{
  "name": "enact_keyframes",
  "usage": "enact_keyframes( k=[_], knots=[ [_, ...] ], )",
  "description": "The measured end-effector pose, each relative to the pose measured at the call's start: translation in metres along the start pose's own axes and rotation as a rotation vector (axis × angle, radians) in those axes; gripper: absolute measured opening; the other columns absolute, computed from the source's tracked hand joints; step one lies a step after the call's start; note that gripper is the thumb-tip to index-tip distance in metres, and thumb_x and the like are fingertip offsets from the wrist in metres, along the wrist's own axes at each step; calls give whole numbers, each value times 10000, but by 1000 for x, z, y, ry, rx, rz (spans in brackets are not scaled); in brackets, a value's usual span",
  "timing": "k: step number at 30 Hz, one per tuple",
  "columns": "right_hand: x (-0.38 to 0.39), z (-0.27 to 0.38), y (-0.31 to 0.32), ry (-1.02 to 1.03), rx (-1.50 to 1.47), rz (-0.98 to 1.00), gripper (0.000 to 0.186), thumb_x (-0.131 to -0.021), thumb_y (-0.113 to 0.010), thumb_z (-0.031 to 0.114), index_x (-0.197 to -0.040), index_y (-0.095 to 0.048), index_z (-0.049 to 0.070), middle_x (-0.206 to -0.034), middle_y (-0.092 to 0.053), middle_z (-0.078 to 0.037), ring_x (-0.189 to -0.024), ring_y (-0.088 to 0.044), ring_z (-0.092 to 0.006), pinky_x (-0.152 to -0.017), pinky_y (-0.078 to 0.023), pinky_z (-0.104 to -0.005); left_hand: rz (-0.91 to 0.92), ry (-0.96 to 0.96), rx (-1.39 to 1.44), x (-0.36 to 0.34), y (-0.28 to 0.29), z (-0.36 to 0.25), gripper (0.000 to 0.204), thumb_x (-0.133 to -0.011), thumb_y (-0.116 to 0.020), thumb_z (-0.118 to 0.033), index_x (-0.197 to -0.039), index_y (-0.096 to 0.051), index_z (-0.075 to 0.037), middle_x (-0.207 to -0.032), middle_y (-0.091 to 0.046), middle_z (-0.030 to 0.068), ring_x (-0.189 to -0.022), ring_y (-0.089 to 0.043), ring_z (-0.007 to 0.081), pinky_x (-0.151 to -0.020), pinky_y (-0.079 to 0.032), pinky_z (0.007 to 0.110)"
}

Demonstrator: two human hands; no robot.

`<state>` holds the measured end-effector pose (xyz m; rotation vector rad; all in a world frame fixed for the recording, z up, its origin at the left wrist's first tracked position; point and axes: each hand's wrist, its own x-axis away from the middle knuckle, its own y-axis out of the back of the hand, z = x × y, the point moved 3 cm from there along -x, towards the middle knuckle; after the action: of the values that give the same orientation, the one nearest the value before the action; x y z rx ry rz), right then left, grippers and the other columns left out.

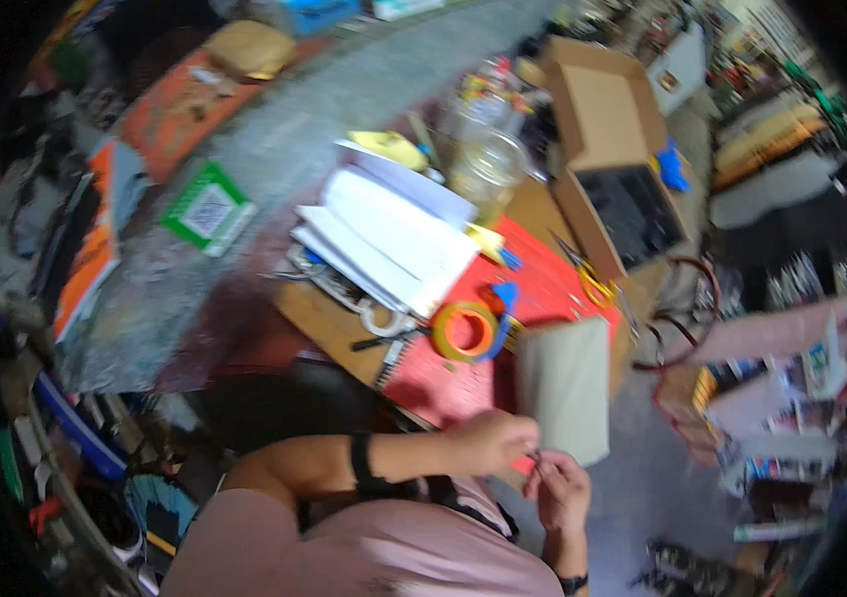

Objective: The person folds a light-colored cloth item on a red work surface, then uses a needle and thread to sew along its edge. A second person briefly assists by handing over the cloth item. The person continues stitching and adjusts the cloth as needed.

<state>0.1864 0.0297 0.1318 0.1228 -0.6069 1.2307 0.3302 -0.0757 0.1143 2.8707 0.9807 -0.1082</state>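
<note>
Evidently close handwork: a small dark item sits where the fingertips meet, in front of the person's torso and just beside the near end of a pale grey-green block. Right hand: grip appears closed on the item, thumb to fingers. Left hand: fingers curled toward the same spot; cannot tell whether they pinch it too. Blur hides the item's shape.

Step in hand, as judged: two-handed fingertip working of the item. Next move likely calls for a steady right grip and fine left-finger adjustment.

Outward: red sheet on the brown tabletop; yellow tape roll on the sheet; white papers beyond; yellow-handled scissors near an open cardboard box with dark contents.
</note>
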Motion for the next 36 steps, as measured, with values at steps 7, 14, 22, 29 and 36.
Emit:
enact_keyframes(
  k=[7,14,22,29,36],
  knots=[
    [1,2,0,66,21,78,120,-873,-567,45,-963,-600,-27,-711,-609,-95,-592,-566,-162,-557,-460,-270,106,240,464,-2,1,2,119,-898,-537,-106,-856,-559,3,-755,-579,41,-735,-541,75,-674,-449,257],
    [3,6,7,165,-219,-139,110,-895,-556,79,-962,-580,-5,-627,-537,-40,-511,-481,-120,-501,-399,-237,98,41,83,-4,-2,-16,72,-850,-555,-90,-844,-552,-18,-683,-580,83,-620,-562,129,-581,-444,278],
    [12,-4,17,115,-217,30,119,-899,-544,57,-1005,-563,6,-606,-509,-11,-468,-437,-86,-454,-357,-225,123,174,110,-20,-4,-30,80,-914,-505,-57,-929,-559,-1,-700,-472,-65,-608,-391,-3,-496,-317,182],
    [21,-5,45,292,103,-419,238,-870,-562,9,-1108,-569,-3,-877,-610,-43,-766,-561,-107,-659,-448,-217,212,-74,-130,-44,-17,-50,90,-835,-571,-119,-851,-566,-30,-670,-588,121,-577,-602,241,-525,-449,325],
    [17,20,22,520,452,-74,169,-841,-618,40,-1005,-628,-1,-1000,-640,-64,-914,-564,-119,-785,-455,-258,335,-4,-157,-49,-30,-51,90,-861,-557,-94,-881,-583,-11,-728,-604,89,-664,-601,143,-576,-452,278]
  ],
)
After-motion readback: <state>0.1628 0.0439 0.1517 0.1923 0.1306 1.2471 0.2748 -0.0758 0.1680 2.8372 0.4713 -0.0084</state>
